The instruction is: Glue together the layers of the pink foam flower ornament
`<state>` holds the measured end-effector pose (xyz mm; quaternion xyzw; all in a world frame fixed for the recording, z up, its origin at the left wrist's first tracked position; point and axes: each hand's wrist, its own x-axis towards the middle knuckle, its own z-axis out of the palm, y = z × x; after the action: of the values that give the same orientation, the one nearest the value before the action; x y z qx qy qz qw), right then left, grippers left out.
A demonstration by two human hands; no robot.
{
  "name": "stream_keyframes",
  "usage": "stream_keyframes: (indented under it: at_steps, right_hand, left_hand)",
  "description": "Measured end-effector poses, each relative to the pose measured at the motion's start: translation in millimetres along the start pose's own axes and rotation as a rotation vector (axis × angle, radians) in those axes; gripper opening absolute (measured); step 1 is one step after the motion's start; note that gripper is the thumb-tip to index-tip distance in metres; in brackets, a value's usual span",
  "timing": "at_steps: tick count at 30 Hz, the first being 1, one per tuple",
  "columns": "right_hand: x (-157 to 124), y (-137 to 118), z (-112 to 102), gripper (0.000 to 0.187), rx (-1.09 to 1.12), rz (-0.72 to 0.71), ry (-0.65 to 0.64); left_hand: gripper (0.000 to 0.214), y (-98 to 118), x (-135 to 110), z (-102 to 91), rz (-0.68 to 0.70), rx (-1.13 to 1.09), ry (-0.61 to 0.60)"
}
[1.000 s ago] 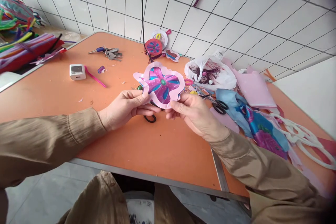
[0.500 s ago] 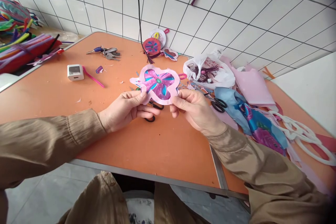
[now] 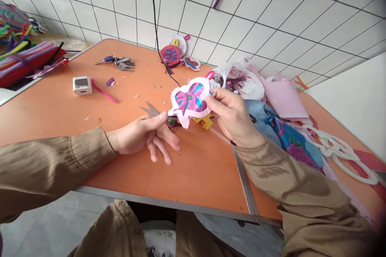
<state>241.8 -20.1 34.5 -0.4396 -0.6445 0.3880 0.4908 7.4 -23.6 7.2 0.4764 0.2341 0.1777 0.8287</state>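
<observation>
A pink-edged fabric ornament [image 3: 190, 99] with a purple and blue bow pattern, a green centre and a pink loop is tilted above the table. My right hand [image 3: 230, 114] pinches its right edge between thumb and fingers. Beside its lower left, my left hand [image 3: 150, 134] is open, fingers spread, thumb close to the ornament's tip. Behind the left hand lie scissors [image 3: 150, 109], blades showing, handles hidden. A dark round thing with green [image 3: 171, 121] sits by the left fingertips, and a yellow tool [image 3: 205, 122], partly covered, lies below the ornament.
Keys [image 3: 123, 63], a white charger [image 3: 82, 86] and a pink strip [image 3: 104, 91] lie on the left of the orange table [image 3: 144, 172]. Finished-looking ornaments [image 3: 171, 53] rest by the tiled wall. A plastic bag [image 3: 241, 80], blue cloth [image 3: 289, 136] and white frames [image 3: 340, 152] fill the right.
My left hand has let go of the ornament and opened, dropping slightly. The right hand has tilted the ornament, lifting its loop end. Scissor blades and the yellow tool now show.
</observation>
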Motion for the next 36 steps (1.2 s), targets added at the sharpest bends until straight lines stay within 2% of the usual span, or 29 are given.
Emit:
stream_keyframes:
  at_steps: [3, 6, 8, 10, 11, 13, 14, 15, 16, 17, 21, 24, 27, 31, 36]
  right_hand:
    - [3.4, -14.5, -10.3, 0.021, -0.138, -0.078, -0.041]
    - [2.8, -33.7, -15.9, 0.019, -0.381, -0.125, -0.194]
    - [1.7, -44.5, -16.1, 0.018, -0.569, -0.173, -0.278]
    - [1.2, -51.5, -14.0, 0.016, -0.667, -0.208, -0.335]
    - [1.5, -53.7, -12.2, 0.015, -0.685, -0.224, -0.35]
    - [2.7, -56.5, -7.4, 0.014, -0.689, -0.257, -0.357]
    - [3.5, -57.5, -4.4, 0.013, -0.69, -0.269, -0.35]
    - [4.4, -58.3, -0.9, 0.012, -0.684, -0.275, -0.339]
    - [5.2, -59.1, 2.9, 0.012, -0.671, -0.275, -0.329]
    - [6.0, -59.6, 7.1, 0.01, -0.65, -0.267, -0.319]
    - [8.4, -57.5, 22.5, 0.012, -0.464, -0.181, -0.279]
    - [10.0, -53.4, 25.8, 0.019, -0.286, -0.105, -0.259]
    - [10.9, -52.5, 21.1, 0.02, -0.184, -0.064, -0.242]
    - [9.5, -55.4, 15.8, 0.029, -0.187, -0.03, -0.297]
    - [7.7, -51.1, 18.4, 0.021, -0.29, -0.023, -0.349]
  left_hand:
    - [0.065, 7.1, -8.7, 3.2, -0.013, 0.108, -0.176]
    - [0.055, 22.1, -17.8, 8.4, 0.154, 0.127, -0.161]
    - [0.056, 33.4, -21.6, 10.0, 0.317, 0.14, -0.054]
    - [0.052, 41.9, -22.9, 8.8, 0.522, 0.167, 0.101]
    - [0.044, 44.5, -22.9, 7.4, 0.638, 0.174, 0.192]
    - [0.033, 46.5, -22.7, 3.9, 0.854, 0.292, 0.466]
    - [0.029, 46.4, -22.9, 2.4, 0.899, 0.363, 0.586]
    - [0.028, 46.0, -23.3, 1.4, 0.917, 0.425, 0.655]
    - [0.029, 45.4, -23.8, 1.0, 0.908, 0.466, 0.677]
    - [0.033, 44.8, -24.4, 1.2, 0.87, 0.477, 0.649]
    - [0.046, 41.1, -22.3, 4.8, 0.609, 0.422, 0.418]
    - [0.024, 35.3, -16.2, 4.7, 0.541, 0.431, 0.514]
    - [0.019, 29.2, -11.4, 1.2, 0.517, 0.359, 0.521]
    - [0.02, 26.9, -10.8, -1.7, 0.482, 0.282, 0.502]
    - [0.025, 28.7, -10.5, -0.2, 0.453, 0.15, 0.485]
